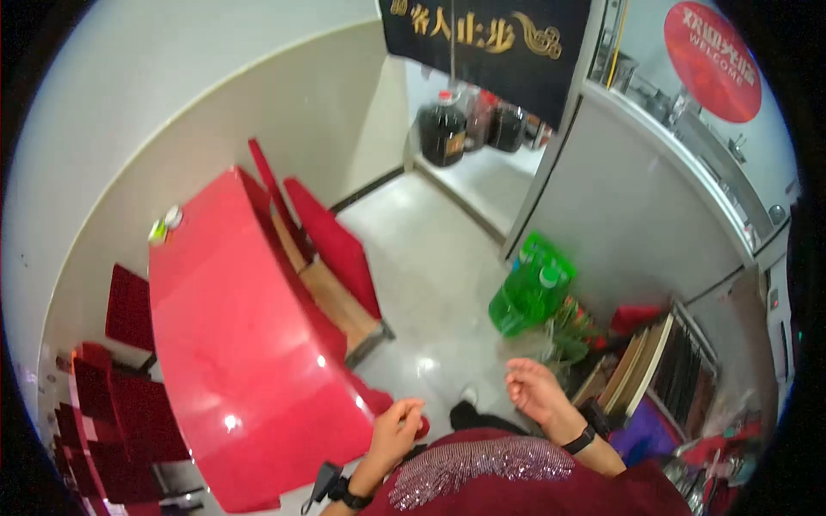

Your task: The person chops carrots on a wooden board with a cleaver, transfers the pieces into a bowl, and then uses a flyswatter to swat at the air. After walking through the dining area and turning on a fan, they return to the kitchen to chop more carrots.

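Note:
In the head view, my left hand is held in front of my body, beside the near right corner of a glossy red table. Its fingers are loosely bent, and nothing shows in them. My right hand hovers over the floor with the palm partly turned up. The fingers curl a little and stand apart, holding nothing. Closest to it are leafy green stuff and a green plastic bottle on the floor. Dark bands circle both my wrists.
A red chair with a wooden seat stands at the table's right side. A rack of boards is at the right, by a grey partition. Beyond a doorway with a dark curtain stand large dark jugs.

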`<state>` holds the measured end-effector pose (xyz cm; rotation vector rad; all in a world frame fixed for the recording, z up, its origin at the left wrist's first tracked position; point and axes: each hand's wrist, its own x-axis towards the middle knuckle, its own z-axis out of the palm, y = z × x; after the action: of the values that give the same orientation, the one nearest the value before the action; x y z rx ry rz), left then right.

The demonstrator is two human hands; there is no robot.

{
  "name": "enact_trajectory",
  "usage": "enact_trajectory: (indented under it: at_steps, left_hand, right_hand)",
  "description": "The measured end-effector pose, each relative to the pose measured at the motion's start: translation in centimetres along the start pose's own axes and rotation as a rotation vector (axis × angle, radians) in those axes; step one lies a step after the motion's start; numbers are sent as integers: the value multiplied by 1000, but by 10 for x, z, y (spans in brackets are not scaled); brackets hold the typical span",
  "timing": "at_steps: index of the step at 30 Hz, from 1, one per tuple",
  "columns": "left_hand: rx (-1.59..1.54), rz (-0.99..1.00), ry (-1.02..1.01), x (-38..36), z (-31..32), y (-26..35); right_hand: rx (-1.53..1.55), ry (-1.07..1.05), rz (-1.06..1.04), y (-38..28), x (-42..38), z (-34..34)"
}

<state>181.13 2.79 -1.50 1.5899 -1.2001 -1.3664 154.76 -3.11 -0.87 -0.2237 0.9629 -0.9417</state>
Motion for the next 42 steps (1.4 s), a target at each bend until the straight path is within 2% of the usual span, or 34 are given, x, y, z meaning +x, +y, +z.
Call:
enact_trajectory:
  at_steps: [3,6,8,10,11,13,14,16,18,19,21,25,26,28,30,32,34,36,38,40,42]
  left_hand:
    - [-53,120,69,32,20,32]
    - [-25,59,175,57,30,40]
    - [-15,22,216,74,30,34]
    - [12,73,285,90,34,25]
    - [-76,74,319,102,39,13]
    - [-46,-34,313,128,44,8]
    - [135,111,399,146,49,12]
    - [-138,203,403,193,59,-8]
    - [-230,167,404,229,46,23]
    - [-258,167,458,248,45,39]
    - [-313,112,394,275,31,61]
    - [-434,57,508,314,28,63]
    - [-379,63,467,315,29,69]
    - [-341,58,446,328,34,82]
    - [-476,-38,533,354,40,94]
    - [-444,-38,570,386,45,107]
    - [-393,6,583,426,49,123]
    - [-345,22,555,469,51,157]
    - [-332,18,556,509,60,186]
    - [-249,54,501,548,58,207]
    - [-150,-19,474,577,54,224]
  right_hand:
    - [-16,-83,-2,-63,45,14]
    - [-80,-145,-39,-97,115,19]
    - [-55,-135,40,-107,150,25]
    - [-84,-146,98,-115,184,34]
    - [-108,-162,99,-119,199,35]
    - [-263,-149,88,-135,228,37]
    - [-281,-206,116,-150,240,40]
    - [-347,-133,64,-180,271,50]
    - [-398,-89,-76,-203,349,10]
    - [-444,-125,-57,-230,364,26]
    - [-420,-177,44,-276,368,65]
    - [-455,-208,21,-318,443,98]
    - [-461,-219,39,-324,454,104]
    - [-542,-241,-110,-343,478,127]
    - [-563,-226,-166,-362,494,166]
    - [-565,-216,-234,-390,518,196]
    - [-570,-300,-404,-428,545,214]
    - [-589,-275,-478,-473,554,232]
    - [-646,-265,-523,-518,572,235]
    - [-657,-271,-669,-557,603,221]
    - [-665,-225,-690,-591,621,215]
